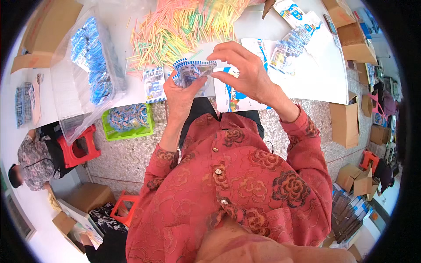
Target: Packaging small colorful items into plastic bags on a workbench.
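Hands (210,81) holding packets (193,70), green basket (107,131) of packets

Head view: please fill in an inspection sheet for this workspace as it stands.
Surface: white table, mostly covered.
Job's things: small blue-and-white packets, a stack held in front of the chest.
Clutter: heap of coloured sticks; clear bag of blue packets; green tray of packets; loose packets and printed sheets.
Grips: left hand shut on the stack; right hand pinching the top packet.
Cables: nothing seen.
Surroundings: speckled floor, cardboard boxes, red stools, another person seated at the left.
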`<state>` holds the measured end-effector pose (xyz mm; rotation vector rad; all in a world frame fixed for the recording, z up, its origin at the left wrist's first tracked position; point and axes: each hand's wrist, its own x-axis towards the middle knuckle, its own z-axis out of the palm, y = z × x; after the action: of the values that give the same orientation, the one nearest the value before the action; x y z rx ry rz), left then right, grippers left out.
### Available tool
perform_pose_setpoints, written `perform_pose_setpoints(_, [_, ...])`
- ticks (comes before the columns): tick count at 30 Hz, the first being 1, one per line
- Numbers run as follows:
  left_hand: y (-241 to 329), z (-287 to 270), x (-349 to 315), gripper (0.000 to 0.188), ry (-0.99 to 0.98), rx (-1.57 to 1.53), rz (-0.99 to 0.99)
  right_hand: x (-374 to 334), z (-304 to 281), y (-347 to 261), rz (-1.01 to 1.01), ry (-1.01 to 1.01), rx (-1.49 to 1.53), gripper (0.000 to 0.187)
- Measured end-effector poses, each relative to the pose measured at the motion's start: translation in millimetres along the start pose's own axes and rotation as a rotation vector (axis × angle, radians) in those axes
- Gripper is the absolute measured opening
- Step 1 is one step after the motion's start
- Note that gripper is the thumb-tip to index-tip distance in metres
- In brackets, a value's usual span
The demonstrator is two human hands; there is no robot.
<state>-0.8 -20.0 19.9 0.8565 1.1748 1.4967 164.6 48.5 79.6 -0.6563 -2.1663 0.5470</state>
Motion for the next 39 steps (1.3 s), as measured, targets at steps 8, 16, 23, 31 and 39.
perform_pose_setpoints(8, [-8, -13, -7, 0.027, 0.012, -0.024, 0.017, 0, 10, 2, -0.050, -0.109, 0.150, 0.018])
perform_pose_setpoints(16, [-2, -42, -11, 0.032, 0.165, -0.165, 0.059, 12, 58, 81, 0.282, -0.182, 0.005, 0.017])
perform_pose_setpoints(23, [7, -51, -12, 0.039, 0.195, -0.183, 0.104, 39, 105, 98, 0.155, -0.100, -0.363, 0.024])
perform_pose_setpoints(31, [6, -55, -14, 0.036, 0.188, -0.189, 0.114, 59, 130, 93, 0.153, -0.317, -0.597, 0.019])
perform_pose_setpoints(39, [8, -55, -13, 0.034, 0.186, -0.178, 0.105, 86, 141, 81, 0.208, -0.535, -0.667, 0.012])
